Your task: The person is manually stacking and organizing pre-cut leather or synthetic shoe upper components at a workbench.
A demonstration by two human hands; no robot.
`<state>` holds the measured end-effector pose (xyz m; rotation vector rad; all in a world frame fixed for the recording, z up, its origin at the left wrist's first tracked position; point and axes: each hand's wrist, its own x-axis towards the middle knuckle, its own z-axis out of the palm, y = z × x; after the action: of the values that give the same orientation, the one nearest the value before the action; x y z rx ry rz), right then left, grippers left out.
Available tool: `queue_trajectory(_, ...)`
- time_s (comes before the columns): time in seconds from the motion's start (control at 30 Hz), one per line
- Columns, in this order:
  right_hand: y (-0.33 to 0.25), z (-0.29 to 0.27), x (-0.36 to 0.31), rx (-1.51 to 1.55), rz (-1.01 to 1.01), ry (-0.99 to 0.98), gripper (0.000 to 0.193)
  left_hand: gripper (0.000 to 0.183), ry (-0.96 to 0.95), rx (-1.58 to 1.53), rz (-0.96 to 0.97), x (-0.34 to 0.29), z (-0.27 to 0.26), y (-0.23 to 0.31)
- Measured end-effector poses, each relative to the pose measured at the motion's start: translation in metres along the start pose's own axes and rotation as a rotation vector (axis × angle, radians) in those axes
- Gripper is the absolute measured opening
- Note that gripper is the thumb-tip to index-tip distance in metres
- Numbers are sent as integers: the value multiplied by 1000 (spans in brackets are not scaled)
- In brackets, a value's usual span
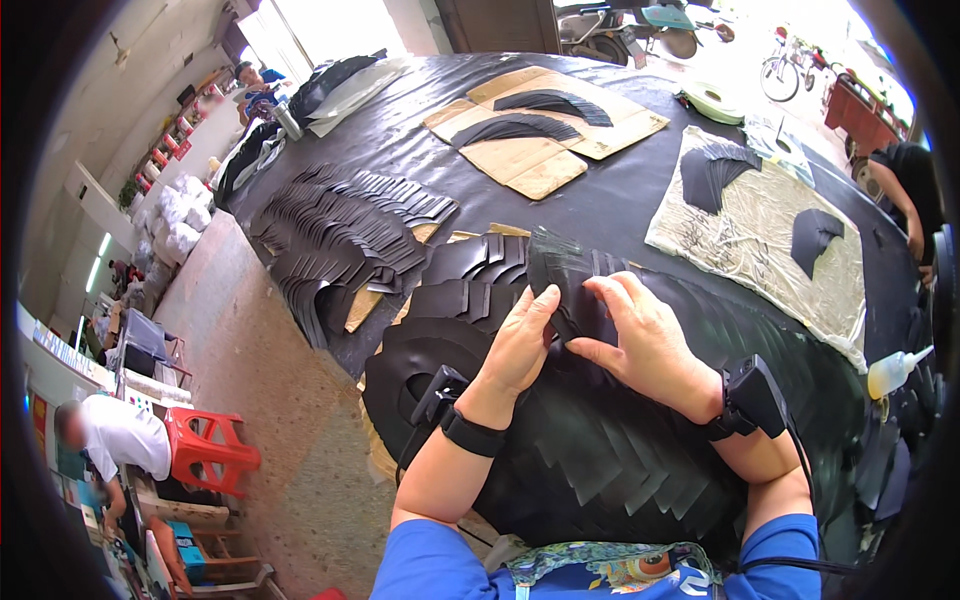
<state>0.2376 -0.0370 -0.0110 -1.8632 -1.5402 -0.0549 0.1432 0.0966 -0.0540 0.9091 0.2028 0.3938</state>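
At the near side of a large table, my left hand (518, 345) is closed on a small bundle of thin black leather-like pieces (562, 275), its thumb pressed along the edge. My right hand (650, 345) curves round the bundle's other side, thumb and fingers bent against it; the exact contact is partly hidden. Beneath both hands spread many overlapping black pieces (620, 440), fanned in rows. Left of my left hand lie curved black pieces (400, 365) in a layered pile. Each wrist carries a black strapped device.
More fanned black strips (345, 225) lie at left. Cardboard (545, 175) and a pale wrapped board (740, 250) hold further pieces. A squeeze bottle (893, 372) stands at right, near another person's arm (905, 205). A red stool (210, 450) and a seated person are at lower left.
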Motion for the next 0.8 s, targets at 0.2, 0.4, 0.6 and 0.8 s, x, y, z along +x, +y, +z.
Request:
queue_trajectory(0.2,7,7,4,145,72,55,46,26,-127,82,87,-1,-7,-1)
queue_trajectory(0.4,7,9,3,353,222,52,43,31,-133,102,55,0,-9,-3)
queue_trajectory(0.6,9,13,4,547,309,29,36,26,-160,137,114,-1,-13,-4)
queue_trajectory(0.8,26,0,4,846,405,105,18,25,-120,-240,-23,4,-18,-7)
